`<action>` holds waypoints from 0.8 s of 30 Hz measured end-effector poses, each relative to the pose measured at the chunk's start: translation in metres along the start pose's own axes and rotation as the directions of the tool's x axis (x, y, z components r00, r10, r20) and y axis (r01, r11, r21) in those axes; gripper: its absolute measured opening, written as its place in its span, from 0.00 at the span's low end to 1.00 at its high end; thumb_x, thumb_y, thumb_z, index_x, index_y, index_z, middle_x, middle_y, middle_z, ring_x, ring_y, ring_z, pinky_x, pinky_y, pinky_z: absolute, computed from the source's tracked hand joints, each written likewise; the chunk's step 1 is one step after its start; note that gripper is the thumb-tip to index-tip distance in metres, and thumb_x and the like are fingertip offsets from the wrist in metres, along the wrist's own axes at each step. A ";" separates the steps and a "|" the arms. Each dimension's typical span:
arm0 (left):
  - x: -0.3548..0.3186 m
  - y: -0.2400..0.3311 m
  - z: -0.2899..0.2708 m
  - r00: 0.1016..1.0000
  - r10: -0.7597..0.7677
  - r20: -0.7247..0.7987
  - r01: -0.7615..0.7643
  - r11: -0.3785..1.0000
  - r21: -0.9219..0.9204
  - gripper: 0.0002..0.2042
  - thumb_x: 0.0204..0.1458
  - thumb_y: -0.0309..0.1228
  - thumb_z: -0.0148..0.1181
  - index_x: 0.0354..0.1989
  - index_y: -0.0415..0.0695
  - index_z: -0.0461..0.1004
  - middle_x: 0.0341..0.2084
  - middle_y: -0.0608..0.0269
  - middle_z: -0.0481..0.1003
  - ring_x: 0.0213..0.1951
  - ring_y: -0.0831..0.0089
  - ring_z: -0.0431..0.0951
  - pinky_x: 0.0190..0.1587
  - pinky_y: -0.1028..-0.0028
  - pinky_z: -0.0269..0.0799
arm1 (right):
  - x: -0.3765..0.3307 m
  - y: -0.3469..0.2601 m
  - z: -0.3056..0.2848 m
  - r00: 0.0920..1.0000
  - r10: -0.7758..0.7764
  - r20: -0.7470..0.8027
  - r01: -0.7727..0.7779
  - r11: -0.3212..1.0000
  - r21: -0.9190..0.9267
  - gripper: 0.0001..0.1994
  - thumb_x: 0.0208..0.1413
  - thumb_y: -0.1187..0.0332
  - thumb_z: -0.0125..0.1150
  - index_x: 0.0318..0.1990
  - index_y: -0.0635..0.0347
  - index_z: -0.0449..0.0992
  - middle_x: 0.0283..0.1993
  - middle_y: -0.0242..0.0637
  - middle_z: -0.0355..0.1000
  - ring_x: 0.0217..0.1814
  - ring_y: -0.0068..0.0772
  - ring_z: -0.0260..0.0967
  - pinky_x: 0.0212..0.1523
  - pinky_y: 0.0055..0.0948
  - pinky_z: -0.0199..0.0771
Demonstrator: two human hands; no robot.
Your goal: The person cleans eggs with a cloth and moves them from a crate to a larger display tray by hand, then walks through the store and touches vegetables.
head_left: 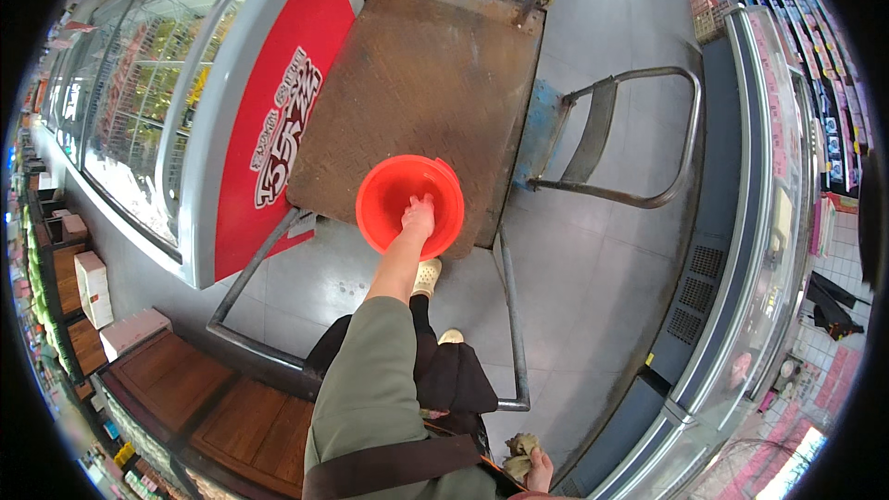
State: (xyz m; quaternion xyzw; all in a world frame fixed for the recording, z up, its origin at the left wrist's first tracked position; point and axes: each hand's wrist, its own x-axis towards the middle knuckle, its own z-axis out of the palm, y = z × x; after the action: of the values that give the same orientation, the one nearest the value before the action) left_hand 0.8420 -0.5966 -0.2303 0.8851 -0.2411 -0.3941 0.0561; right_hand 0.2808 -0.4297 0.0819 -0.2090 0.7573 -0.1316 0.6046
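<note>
Red bucket point(410, 206) in left hand point(419, 217) grip over brown cart deck point(417, 83); right hand point(538, 470) clenched on cloth point(519, 456).

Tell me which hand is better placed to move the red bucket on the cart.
Left. The left hand already reaches into the red bucket on the flat cart, at its rim. The right hand is low by the body, clutching a crumpled cloth.

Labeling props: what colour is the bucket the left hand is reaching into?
Bright orange-red bucket, left hand inside it; the head view shows it best.
</note>
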 end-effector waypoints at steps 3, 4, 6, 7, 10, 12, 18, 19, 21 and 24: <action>0.017 -0.003 0.010 1.000 0.015 -0.021 -0.013 0.995 0.096 0.16 0.61 0.34 0.42 0.57 0.54 0.64 0.59 0.50 0.61 0.53 0.49 0.71 0.51 0.58 0.73 | 0.003 -0.001 -0.010 0.995 0.074 -0.060 -0.077 0.996 -0.049 0.13 0.63 0.65 0.54 0.45 0.69 0.73 0.40 0.41 0.76 0.37 0.36 0.76 0.37 0.35 0.78; 0.020 -0.005 0.012 0.999 0.014 -0.031 -0.011 0.996 0.087 0.15 0.61 0.34 0.42 0.56 0.54 0.65 0.59 0.51 0.62 0.54 0.49 0.70 0.51 0.59 0.73 | 0.004 -0.001 -0.014 0.995 0.079 -0.055 -0.081 0.996 -0.036 0.13 0.63 0.65 0.54 0.45 0.68 0.73 0.40 0.41 0.76 0.37 0.36 0.76 0.36 0.34 0.78; 0.020 -0.008 0.014 0.999 0.016 -0.044 -0.012 0.997 0.082 0.16 0.61 0.33 0.43 0.56 0.57 0.66 0.59 0.53 0.62 0.55 0.50 0.69 0.52 0.59 0.72 | 0.004 -0.003 -0.010 0.995 0.088 -0.036 -0.088 0.996 0.001 0.12 0.63 0.65 0.55 0.45 0.68 0.73 0.39 0.40 0.76 0.37 0.36 0.76 0.36 0.34 0.78; 0.018 -0.009 0.015 0.999 0.015 -0.046 -0.012 0.997 0.079 0.17 0.61 0.33 0.43 0.57 0.58 0.67 0.59 0.54 0.62 0.56 0.50 0.69 0.53 0.59 0.72 | 0.006 -0.005 -0.011 0.997 0.064 -0.040 -0.063 0.998 0.005 0.12 0.63 0.65 0.55 0.44 0.68 0.73 0.39 0.40 0.76 0.37 0.35 0.76 0.36 0.34 0.78; 0.010 -0.016 0.013 0.997 0.063 -0.045 -0.061 0.997 0.043 0.20 0.59 0.32 0.45 0.60 0.63 0.66 0.59 0.55 0.62 0.58 0.51 0.67 0.55 0.58 0.70 | 0.001 -0.016 0.003 0.997 0.005 -0.076 -0.003 1.000 0.027 0.12 0.63 0.64 0.55 0.43 0.66 0.72 0.37 0.38 0.75 0.36 0.34 0.75 0.36 0.32 0.77; 0.002 -0.030 0.013 0.993 0.090 -0.070 -0.088 0.996 0.028 0.21 0.58 0.32 0.47 0.61 0.64 0.66 0.60 0.55 0.62 0.58 0.51 0.67 0.56 0.58 0.69 | 0.001 -0.034 0.001 1.000 -0.025 -0.007 0.025 1.000 -0.019 0.11 0.64 0.64 0.54 0.41 0.63 0.73 0.36 0.35 0.75 0.34 0.29 0.74 0.33 0.28 0.75; -0.050 -0.044 -0.052 0.944 0.247 -0.218 -0.275 0.955 -0.112 0.13 0.54 0.37 0.56 0.46 0.57 0.80 0.50 0.54 0.74 0.51 0.57 0.75 0.57 0.62 0.69 | 0.021 -0.055 -0.045 0.978 -0.116 0.172 0.149 0.970 -0.192 0.11 0.63 0.63 0.54 0.39 0.61 0.76 0.28 0.23 0.68 0.34 0.18 0.66 0.39 0.23 0.67; -0.072 -0.037 -0.071 0.967 0.152 -0.204 -0.213 0.922 -0.322 0.12 0.56 0.40 0.55 0.44 0.54 0.81 0.49 0.53 0.76 0.48 0.60 0.77 0.56 0.65 0.70 | 0.035 -0.054 -0.056 0.942 -0.206 0.264 0.269 0.935 -0.231 0.11 0.64 0.62 0.53 0.42 0.62 0.75 0.31 0.25 0.71 0.36 0.19 0.68 0.40 0.23 0.67; -0.144 -0.019 -0.125 0.977 0.200 0.069 -0.030 0.455 -0.890 0.24 0.61 0.52 0.46 0.61 0.56 0.68 0.62 0.60 0.65 0.64 0.60 0.63 0.64 0.56 0.55 | 0.055 -0.058 -0.065 0.825 -0.351 0.442 0.494 0.828 -0.266 0.14 0.65 0.62 0.52 0.48 0.62 0.75 0.39 0.28 0.75 0.41 0.22 0.70 0.42 0.22 0.68; -0.261 -0.032 -0.158 0.967 0.188 -0.174 -0.221 0.271 -0.937 0.27 0.62 0.51 0.44 0.66 0.52 0.61 0.61 0.60 0.66 0.60 0.62 0.67 0.60 0.60 0.60 | 0.043 -0.093 -0.041 0.713 -0.194 0.674 0.398 0.903 -0.161 0.16 0.65 0.63 0.51 0.51 0.67 0.73 0.43 0.32 0.74 0.46 0.25 0.69 0.49 0.26 0.67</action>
State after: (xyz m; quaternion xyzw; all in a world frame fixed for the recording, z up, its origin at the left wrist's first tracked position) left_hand 0.8195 -0.4602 0.0435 0.6470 -0.0722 -0.4367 0.6209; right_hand 0.2481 -0.5338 0.0963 -0.4488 0.4702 -0.0338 0.7592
